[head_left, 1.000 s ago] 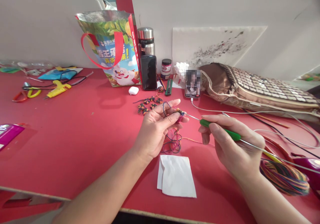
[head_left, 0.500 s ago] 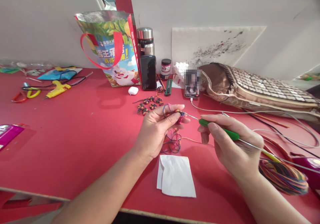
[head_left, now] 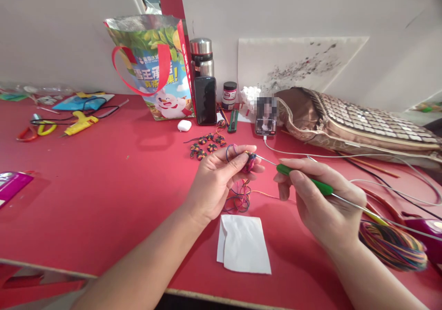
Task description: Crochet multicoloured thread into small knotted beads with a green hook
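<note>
Between thumb and fingers, my left hand (head_left: 221, 176) pinches a small multicoloured crochet piece (head_left: 248, 162), partly hidden by the fingers. A strand of its yarn loops over my left index finger. My right hand (head_left: 321, 195) is closed around the green handle of a crochet hook (head_left: 305, 178). The hook's thin metal tip reaches left to the edge of the crochet piece. Below my left hand lies a loose tangle of the same yarn (head_left: 238, 197). Several small finished-looking crochet flowers (head_left: 207, 145) lie on the table behind my left hand.
A folded white paper (head_left: 245, 244) lies in front. Multicoloured yarn hank (head_left: 392, 245) sits at right, under my forearm's side. Behind stand a printed bag (head_left: 164, 84), a thermos (head_left: 202, 54), two phones and a sequined bag (head_left: 376, 116). A yellow glue gun (head_left: 81, 122) and scissors lie left.
The crochet piece has turned slightly in my left fingers and shows more of its face. My right hand and the hook have shifted a little to the right.
</note>
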The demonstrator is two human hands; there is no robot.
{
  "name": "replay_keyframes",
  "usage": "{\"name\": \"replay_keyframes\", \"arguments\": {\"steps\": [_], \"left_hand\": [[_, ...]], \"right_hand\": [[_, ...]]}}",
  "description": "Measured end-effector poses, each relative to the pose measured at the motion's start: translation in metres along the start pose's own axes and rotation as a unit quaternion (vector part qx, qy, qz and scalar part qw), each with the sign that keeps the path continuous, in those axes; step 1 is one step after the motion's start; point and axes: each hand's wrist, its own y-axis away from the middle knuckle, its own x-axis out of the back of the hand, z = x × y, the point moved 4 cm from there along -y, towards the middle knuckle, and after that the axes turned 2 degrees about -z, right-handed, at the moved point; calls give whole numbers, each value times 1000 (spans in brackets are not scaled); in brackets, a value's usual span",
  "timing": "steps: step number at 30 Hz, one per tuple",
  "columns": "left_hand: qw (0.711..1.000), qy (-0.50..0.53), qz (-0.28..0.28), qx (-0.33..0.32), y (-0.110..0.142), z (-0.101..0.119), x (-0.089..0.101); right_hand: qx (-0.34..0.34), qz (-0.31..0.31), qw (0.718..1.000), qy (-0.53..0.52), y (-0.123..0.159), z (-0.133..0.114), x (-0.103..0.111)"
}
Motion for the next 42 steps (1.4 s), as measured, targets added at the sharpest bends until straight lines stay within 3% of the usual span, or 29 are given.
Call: {"name": "replay_keyframes", "arguments": {"steps": [21,31,42], "left_hand": [[998,-44,7,-41,3,3,2],[998,-58,-3,-4,2,4,1],[998,-57,-14,-6,3,5,0]], "right_hand": [[15,-45,999,-14,1,1,1],[-11,-33,999,-36,0,1,6],[-18,-35,998,-49,-2,3,8]]}}
